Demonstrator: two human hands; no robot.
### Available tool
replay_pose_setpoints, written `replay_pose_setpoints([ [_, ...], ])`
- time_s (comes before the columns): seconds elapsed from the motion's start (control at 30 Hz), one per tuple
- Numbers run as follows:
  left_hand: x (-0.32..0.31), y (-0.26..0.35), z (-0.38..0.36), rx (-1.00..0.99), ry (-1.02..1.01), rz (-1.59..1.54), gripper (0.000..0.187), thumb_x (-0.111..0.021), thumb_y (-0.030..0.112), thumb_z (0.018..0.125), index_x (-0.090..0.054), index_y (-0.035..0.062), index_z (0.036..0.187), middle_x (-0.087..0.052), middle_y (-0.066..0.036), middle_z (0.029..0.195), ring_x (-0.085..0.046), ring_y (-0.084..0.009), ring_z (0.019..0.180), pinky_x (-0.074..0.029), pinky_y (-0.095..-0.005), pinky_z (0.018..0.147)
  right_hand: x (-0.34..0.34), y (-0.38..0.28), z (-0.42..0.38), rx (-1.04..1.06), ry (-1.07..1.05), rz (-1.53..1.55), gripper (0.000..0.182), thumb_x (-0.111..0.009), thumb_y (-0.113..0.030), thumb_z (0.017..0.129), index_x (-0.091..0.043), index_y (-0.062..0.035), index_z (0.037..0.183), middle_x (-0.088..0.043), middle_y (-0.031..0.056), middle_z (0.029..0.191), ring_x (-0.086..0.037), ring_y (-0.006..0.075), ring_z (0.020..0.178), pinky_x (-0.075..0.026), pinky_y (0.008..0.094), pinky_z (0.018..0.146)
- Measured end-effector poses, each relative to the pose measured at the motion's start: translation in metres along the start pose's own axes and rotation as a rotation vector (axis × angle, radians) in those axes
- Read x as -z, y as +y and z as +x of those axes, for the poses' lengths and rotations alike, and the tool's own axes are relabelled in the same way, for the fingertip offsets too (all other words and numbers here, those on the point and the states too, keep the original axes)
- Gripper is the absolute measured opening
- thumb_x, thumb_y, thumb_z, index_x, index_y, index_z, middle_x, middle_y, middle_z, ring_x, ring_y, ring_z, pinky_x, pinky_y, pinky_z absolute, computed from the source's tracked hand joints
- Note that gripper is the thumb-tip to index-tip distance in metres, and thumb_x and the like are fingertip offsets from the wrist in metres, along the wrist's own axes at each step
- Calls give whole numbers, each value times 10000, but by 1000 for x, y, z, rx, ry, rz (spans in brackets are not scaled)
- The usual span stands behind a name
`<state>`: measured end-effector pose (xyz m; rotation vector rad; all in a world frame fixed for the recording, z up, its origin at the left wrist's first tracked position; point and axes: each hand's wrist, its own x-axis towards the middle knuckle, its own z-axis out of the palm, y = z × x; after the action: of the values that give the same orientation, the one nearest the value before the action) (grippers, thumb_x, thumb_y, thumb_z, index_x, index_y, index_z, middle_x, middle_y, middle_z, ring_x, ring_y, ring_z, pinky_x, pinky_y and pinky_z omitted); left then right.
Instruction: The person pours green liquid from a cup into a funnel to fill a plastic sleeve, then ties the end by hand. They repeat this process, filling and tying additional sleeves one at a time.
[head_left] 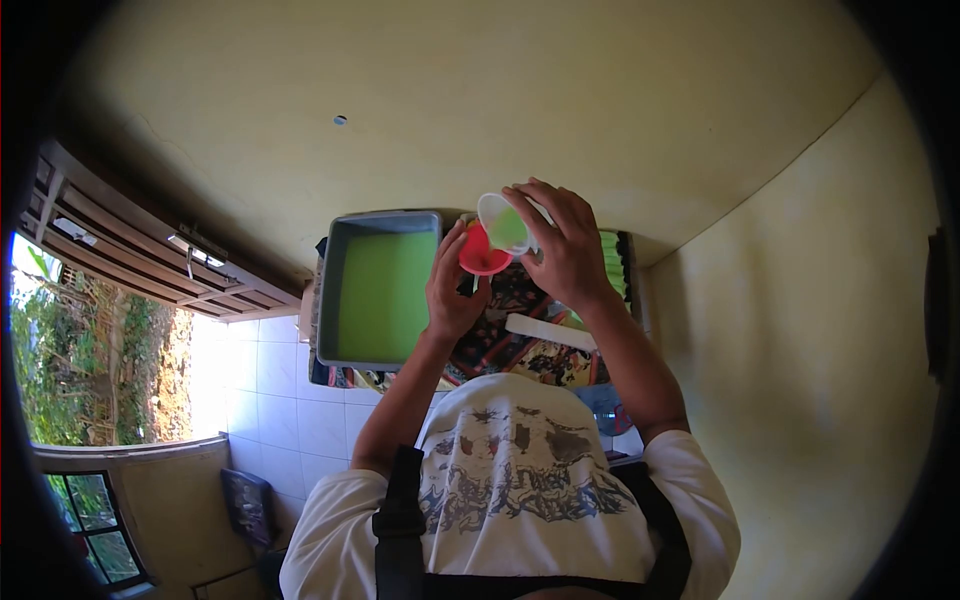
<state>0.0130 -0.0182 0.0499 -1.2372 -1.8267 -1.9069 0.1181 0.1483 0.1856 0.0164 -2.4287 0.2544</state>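
Note:
A red funnel (484,262) is held in my left hand (458,285), whose fingers curl round its left side. My right hand (565,243) grips a clear plastic cup (489,207) with green liquid in it, tilted left over the funnel's mouth. What lies beneath the funnel is mostly hidden by my left hand. Left of my hands is a grey rectangular tub (328,290) holding a wide pool of green liquid. Below my right hand a white flat strip (550,331) lies on the dark patterned cloth (483,345).
Green ribbed items (612,262) lie at the cloth's right side, partly behind my right hand. A wall (560,90) rises just beyond the work surface. An open doorway (110,350) is at far left, with a dark chair-like object (248,505) below it.

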Motion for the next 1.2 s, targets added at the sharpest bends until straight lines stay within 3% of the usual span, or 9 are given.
replay_pose_setpoints([
  [0.77,7,-2,4,-16,-29,15,830,-744,-172,801,-474,6,1566,-410,-245,1677,-514,-381,1497,-573,-444,1135,-3,-5,6,21,-2,-27,878,-850,0,704,-587,-169,1524,-618,37,1452,-574,253,1399,-428,496,1185],
  [0.87,7,-4,2,-10,-15,4,825,-740,-175,806,-467,-2,1565,-408,-253,1673,-516,-381,1495,-574,-445,1133,-3,-4,6,-7,18,41,880,-866,-18,700,-574,-136,1522,-623,83,1439,-597,305,1369,-456,522,1159],
  [1.0,7,-19,-6,-2,47,-96,838,-694,-219,825,-421,-3,1588,-391,-278,1679,-516,-395,1490,-529,-469,1171,-25,11,-12,-284,128,396,859,-889,-53,731,-538,-72,1514,-626,157,1412,-622,363,1338,-484,526,1132],
  [1.1,12,-18,-7,7,87,-101,844,-688,-228,843,-394,-2,1601,-414,-280,1661,-526,-383,1478,-511,-473,1185,-92,33,-61,-596,202,758,856,-914,-120,757,-506,-47,1506,-631,191,1399,-632,376,1322,-501,500,1108],
  [1.2,20,-23,-20,99,86,-94,831,-704,-217,853,-397,-9,1596,-465,-260,1619,-553,-361,1450,-520,-469,1178,-175,55,-128,-591,153,375,878,-934,-150,733,-504,-53,1493,-632,200,1384,-649,400,1275,-515,502,1088],
])
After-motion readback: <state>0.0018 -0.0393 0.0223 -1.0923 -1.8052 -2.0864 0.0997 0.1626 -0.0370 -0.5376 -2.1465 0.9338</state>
